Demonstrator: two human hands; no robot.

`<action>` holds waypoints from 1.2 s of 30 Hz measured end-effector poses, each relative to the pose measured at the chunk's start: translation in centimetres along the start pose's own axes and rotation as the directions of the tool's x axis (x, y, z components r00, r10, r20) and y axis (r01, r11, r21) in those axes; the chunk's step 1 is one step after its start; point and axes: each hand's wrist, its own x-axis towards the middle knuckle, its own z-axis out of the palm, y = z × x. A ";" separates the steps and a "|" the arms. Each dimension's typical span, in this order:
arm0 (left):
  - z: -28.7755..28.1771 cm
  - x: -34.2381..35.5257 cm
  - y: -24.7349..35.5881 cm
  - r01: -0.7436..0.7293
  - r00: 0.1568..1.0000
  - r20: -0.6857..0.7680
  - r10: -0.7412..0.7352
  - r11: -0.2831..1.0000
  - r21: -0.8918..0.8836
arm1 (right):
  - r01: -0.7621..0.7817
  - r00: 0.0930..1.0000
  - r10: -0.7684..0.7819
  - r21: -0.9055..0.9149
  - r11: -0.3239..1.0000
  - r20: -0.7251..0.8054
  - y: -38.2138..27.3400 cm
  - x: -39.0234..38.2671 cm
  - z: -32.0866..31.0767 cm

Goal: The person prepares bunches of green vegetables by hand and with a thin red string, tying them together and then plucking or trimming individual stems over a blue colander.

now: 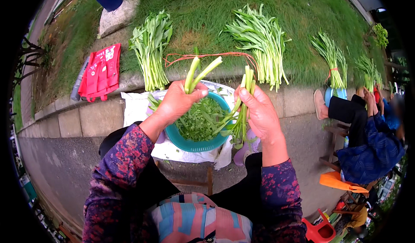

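Left hand (175,102) pinches two pale stalks (199,72) upright; right hand (259,113) is closed round a leafy bunch (242,109) at three o'clock of the teal bowl (196,145). Keep both over the bowl so trimmings, probably leaves, drop inside

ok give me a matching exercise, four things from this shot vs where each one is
Things:
1. teal bowl
2. red bag
3. pale stalks
4. thin stem bunch

Places:
A. in the right hand
B. on the kerb at the left
C. in the left hand
D. under both hands, full of cut greens

Pairs: 1-D, 2-B, 3-C, 4-A
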 end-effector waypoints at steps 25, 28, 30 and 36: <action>3.5 -1.1 -0.4 0.373 0.901 0.392 -0.187 0.795 -0.478 | 0.046 0.991 -0.100 -0.468 0.882 -0.092 0.1 0.8 2.1; 3.5 -0.9 0.4 0.361 0.914 0.370 -0.166 0.749 -0.556 | 0.222 0.929 -0.336 -0.488 0.844 -0.158 1.3 1.6 1.2; 3.4 -1.0 0.3 0.319 0.938 0.309 -0.157 0.736 -0.597 | 0.168 0.949 -0.268 -0.457 0.873 -0.164 1.0 1.1 1.8; 4.0 -0.5 0.1 0.250 0.962 0.251 -0.110 0.729 -0.637 | 0.255 0.922 -0.369 -0.534 0.806 -0.115 1.9 1.1 1.2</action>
